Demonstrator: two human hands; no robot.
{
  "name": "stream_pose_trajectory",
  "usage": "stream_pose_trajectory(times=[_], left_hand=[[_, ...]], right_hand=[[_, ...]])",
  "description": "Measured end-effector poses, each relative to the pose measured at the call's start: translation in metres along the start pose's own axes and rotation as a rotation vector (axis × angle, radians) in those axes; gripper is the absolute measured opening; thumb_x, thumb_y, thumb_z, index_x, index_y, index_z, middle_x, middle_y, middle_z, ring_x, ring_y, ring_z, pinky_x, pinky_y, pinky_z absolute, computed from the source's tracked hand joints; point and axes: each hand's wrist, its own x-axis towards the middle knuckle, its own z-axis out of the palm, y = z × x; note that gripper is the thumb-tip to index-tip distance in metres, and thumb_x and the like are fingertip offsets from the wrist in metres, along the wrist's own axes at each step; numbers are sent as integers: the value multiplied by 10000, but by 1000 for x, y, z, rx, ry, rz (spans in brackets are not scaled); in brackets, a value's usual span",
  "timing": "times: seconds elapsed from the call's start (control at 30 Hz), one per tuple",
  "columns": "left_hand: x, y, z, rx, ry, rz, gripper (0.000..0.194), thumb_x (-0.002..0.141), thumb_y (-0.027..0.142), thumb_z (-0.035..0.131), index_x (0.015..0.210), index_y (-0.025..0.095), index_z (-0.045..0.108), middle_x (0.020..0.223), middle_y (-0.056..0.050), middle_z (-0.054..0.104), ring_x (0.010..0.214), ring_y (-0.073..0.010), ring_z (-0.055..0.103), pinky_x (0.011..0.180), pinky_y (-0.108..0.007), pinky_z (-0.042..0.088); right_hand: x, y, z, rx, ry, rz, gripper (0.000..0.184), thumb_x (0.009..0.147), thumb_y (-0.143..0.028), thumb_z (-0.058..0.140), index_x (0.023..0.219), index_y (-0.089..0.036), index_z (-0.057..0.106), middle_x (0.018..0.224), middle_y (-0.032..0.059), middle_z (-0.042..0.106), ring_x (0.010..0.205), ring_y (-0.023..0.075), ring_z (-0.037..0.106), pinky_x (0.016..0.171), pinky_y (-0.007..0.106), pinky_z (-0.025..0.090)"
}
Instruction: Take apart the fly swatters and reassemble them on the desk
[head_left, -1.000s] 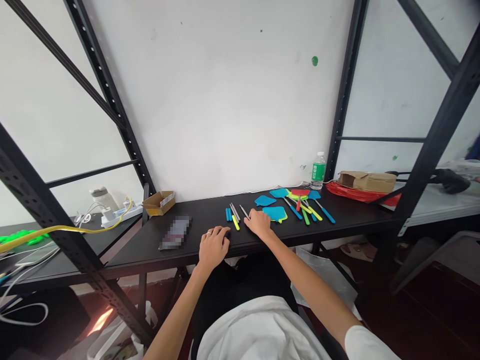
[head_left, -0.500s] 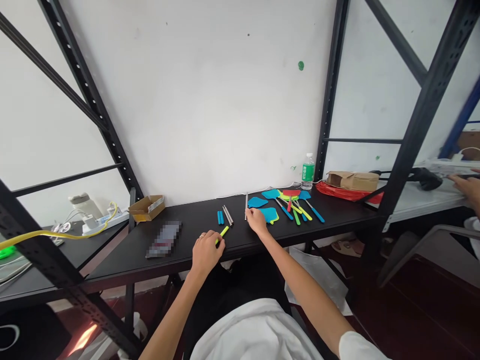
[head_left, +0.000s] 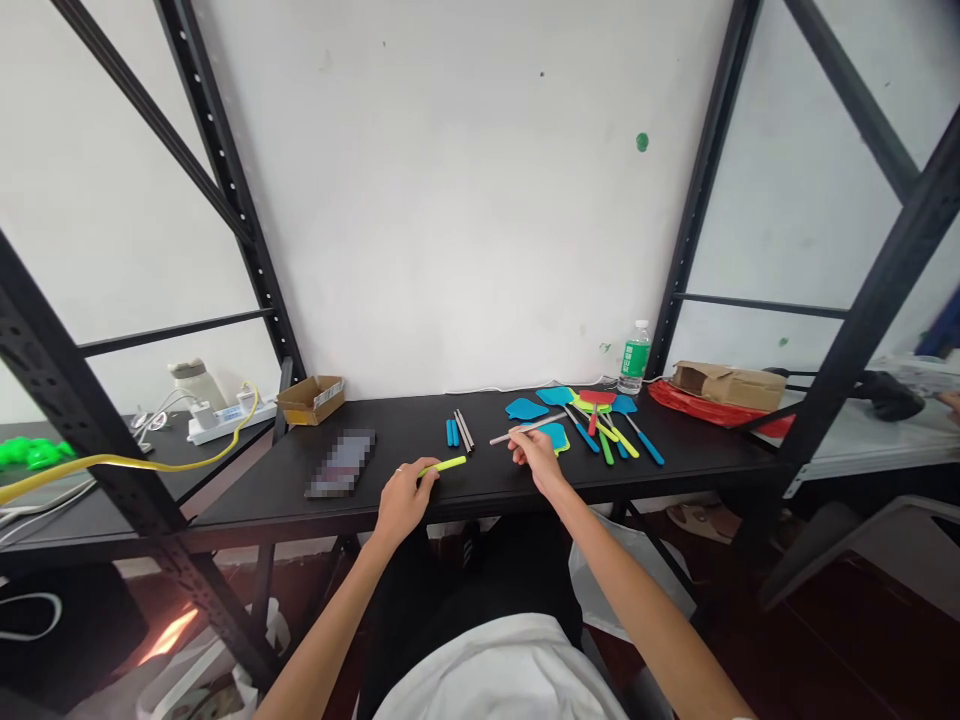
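Observation:
My left hand (head_left: pixel 405 495) is closed on a short yellow-green handle tube (head_left: pixel 452 464), held just over the front part of the black table (head_left: pixel 300 530). In my right hand (head_left: pixel 538 460), a thin silvery metal rod (head_left: pixel 547 421) is pinched and lies nearly crosswise, slanting up to the right. Two short blue handle tubes (head_left: pixel 452 433) lie between my hands, farther back, beside a few metal rods (head_left: pixel 465 430). Loose blue flat heads (head_left: pixel 526 409) rest behind my right hand. To their right is a pile of swatter-like pieces with a red head (head_left: pixel 598 398) and blue and yellow-green handles.
A phone with a blurred screen (head_left: pixel 341 463) and an open cardboard box (head_left: pixel 311 399) are at the left. A water bottle (head_left: pixel 634 357) stands at the back right, near a brown carton (head_left: pixel 727 385) on red plastic (head_left: pixel 679 398). Black rack posts flank the table.
My right hand has turned the metal rod from upright to nearly crosswise. My left hand has tilted the yellow-green tube flatter, pointing right. The view has shifted slightly.

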Motion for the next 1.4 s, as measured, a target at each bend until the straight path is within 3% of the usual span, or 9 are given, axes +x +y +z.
stream_pose_trajectory(times=[0.17,0.27,0.33,0.5,0.8,1.03,1.4], left_hand=[[2,3,-1,-9,-20,-64,446,1012,459,273,950,267,671,886,-3,723,850,-204,640,716,-284,409],[2,5,-2,-30,-44,-72,340,1000,417,330,1024,284,642,918,14,726,839,-189,639,684,-263,385],[2,5,-2,-49,-58,-70,239,976,358,399,1080,301,606,957,33,728,847,-183,638,680,-255,379],[2,4,-2,-38,-56,-92,164,930,280,477,1059,306,577,1022,43,711,889,-183,631,693,-251,371],[4,4,1,40,-60,-113,163,916,301,494,1049,310,588,909,23,692,827,-197,625,657,-260,351],[3,8,-2,-20,-57,-99,160,925,278,470,1055,322,552,1015,65,723,911,-186,644,715,-264,368],[3,6,-1,44,-62,-82,164,932,316,466,1048,331,582,1010,46,722,912,-199,643,706,-272,377]], right_hand=[[0,-3,0,-11,-79,35,320,750,-430,638,906,-160,715,766,48,711,530,98,565,473,209,360],[-2,-5,1,-10,-172,59,392,816,-480,539,917,-157,738,811,80,728,552,108,569,476,220,363],[-3,-6,2,-7,-199,34,353,812,-462,557,870,-160,728,725,54,695,516,98,519,468,226,347],[-3,-6,2,20,-180,-7,255,741,-428,707,774,-193,615,590,-14,600,466,84,435,461,231,316],[-1,-5,0,41,-193,52,359,816,-521,604,837,-171,680,752,87,740,542,129,579,504,241,371],[-1,-7,-1,83,-149,63,312,799,-474,613,804,-172,690,697,71,731,521,126,568,501,239,366],[-3,-6,-2,30,-213,22,340,819,-513,624,821,-180,690,696,68,730,535,136,577,510,251,366]])
